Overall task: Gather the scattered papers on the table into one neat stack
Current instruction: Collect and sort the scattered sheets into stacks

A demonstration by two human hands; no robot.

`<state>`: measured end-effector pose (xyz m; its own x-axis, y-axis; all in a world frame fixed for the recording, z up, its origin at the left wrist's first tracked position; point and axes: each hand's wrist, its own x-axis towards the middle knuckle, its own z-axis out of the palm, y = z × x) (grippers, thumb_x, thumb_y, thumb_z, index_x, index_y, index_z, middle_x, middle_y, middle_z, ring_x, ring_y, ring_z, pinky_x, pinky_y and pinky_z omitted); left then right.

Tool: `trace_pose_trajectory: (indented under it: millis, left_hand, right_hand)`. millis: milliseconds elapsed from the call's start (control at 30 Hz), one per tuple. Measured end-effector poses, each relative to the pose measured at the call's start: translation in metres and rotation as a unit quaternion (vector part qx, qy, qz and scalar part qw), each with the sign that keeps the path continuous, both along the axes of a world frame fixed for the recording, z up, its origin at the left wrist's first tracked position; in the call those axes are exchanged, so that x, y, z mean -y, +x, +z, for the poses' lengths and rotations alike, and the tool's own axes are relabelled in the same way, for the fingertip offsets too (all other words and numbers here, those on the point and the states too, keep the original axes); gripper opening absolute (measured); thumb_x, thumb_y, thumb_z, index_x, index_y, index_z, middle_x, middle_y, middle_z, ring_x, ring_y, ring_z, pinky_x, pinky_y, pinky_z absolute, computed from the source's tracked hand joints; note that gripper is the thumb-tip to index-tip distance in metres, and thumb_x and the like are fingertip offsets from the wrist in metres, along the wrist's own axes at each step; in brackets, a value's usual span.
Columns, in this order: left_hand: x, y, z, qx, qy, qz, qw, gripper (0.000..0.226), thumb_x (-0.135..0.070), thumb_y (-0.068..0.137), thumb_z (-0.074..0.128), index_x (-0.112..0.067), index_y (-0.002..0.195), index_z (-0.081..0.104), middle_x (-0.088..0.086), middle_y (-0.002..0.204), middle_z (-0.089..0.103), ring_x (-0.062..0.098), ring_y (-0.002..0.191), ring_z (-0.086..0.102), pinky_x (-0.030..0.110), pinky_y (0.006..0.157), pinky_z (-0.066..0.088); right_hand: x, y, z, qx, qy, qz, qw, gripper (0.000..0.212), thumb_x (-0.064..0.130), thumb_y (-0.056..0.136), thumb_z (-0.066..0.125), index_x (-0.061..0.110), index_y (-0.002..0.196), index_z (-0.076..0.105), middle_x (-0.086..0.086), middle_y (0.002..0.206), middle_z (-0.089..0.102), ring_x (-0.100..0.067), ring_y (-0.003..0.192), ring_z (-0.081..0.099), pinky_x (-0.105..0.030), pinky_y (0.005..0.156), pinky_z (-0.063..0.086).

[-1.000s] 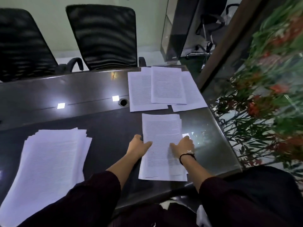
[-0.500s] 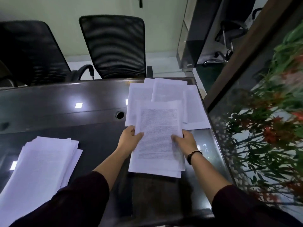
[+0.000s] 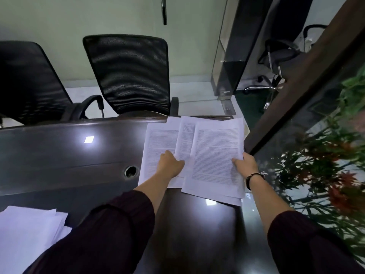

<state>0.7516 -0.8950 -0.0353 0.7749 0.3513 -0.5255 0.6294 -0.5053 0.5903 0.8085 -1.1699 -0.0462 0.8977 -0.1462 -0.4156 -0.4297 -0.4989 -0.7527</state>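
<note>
Right hand point(image 3: 245, 165) pinches held sheets point(image 3: 215, 159) by their edge; left hand point(image 3: 170, 165), fingers curled, grips spread sheets point(image 3: 160, 145) just left of them; big stack point(image 3: 25, 234) well apart.

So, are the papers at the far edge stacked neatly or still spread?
Spread: the papers overlap unevenly, their edges fanned out, not aligned.
</note>
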Motion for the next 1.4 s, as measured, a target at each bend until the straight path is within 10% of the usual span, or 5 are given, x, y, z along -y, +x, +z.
trace_pose_trajectory:
  millis: [300, 900, 1100, 1233, 1400]
  left_hand:
    - [0.006, 0.036, -0.022, -0.026, 0.002, -0.020, 0.999, 0.040, -0.026, 0.090, 0.077, -0.012, 0.064, 0.051, 0.000, 0.063, 0.049, 0.020, 0.064, 0.052, 0.026, 0.056, 0.038]
    - [-0.053, 0.011, 0.063, 0.121, -0.001, 0.001, 0.993, 0.015, -0.018, 0.087, 0.074, -0.010, 0.095, 0.063, 0.004, 0.083, 0.066, 0.021, 0.074, 0.061, 0.033, 0.064, 0.046]
    - [-0.073, -0.008, 0.110, 0.196, 0.136, -0.105, 0.965, 0.022, -0.021, 0.090, 0.073, -0.022, 0.092, 0.052, -0.001, 0.083, 0.066, 0.023, 0.075, 0.061, 0.035, 0.061, 0.044]
    - [-0.063, -0.006, 0.147, 0.282, 0.189, -0.189, 0.922, 0.019, -0.024, 0.089, 0.075, -0.022, 0.096, 0.057, -0.005, 0.080, 0.065, 0.029, 0.079, 0.061, 0.040, 0.070, 0.047]
    - [-0.072, -0.016, 0.161, 0.498, 0.318, 0.018, 0.807, 0.062, -0.037, 0.084, 0.076, -0.011, 0.135, 0.054, 0.011, 0.147, 0.052, 0.035, 0.136, 0.048, 0.044, 0.113, 0.025]
  right_hand:
    - [0.006, 0.006, -0.022, -0.019, -0.016, 0.019, 1.000, 0.012, 0.020, 0.097, 0.064, 0.010, 0.103, 0.065, -0.004, 0.103, 0.069, -0.024, 0.092, 0.064, -0.030, 0.079, 0.045]
    - [0.000, 0.015, -0.011, 0.002, -0.127, 0.077, 0.989, 0.049, 0.031, 0.087, 0.076, 0.009, 0.126, 0.055, -0.011, 0.125, 0.061, -0.031, 0.113, 0.063, -0.036, 0.090, 0.053]
    - [-0.079, 0.011, 0.083, 0.488, -0.293, 0.291, 0.769, 0.089, 0.037, 0.080, 0.077, 0.010, 0.154, 0.036, -0.020, 0.160, 0.028, -0.038, 0.147, 0.026, -0.055, 0.120, 0.026]
    - [-0.135, 0.014, 0.129, 0.521, -0.348, 0.389, 0.676, 0.044, 0.025, 0.083, 0.078, 0.019, 0.124, 0.061, -0.006, 0.130, 0.063, -0.028, 0.134, 0.048, -0.064, 0.119, 0.021]
    - [-0.118, 0.023, 0.173, 0.413, -0.236, 0.266, 0.839, 0.021, 0.031, 0.101, 0.059, 0.010, 0.096, 0.061, -0.002, 0.074, 0.055, -0.027, 0.067, 0.051, -0.036, 0.063, 0.041]
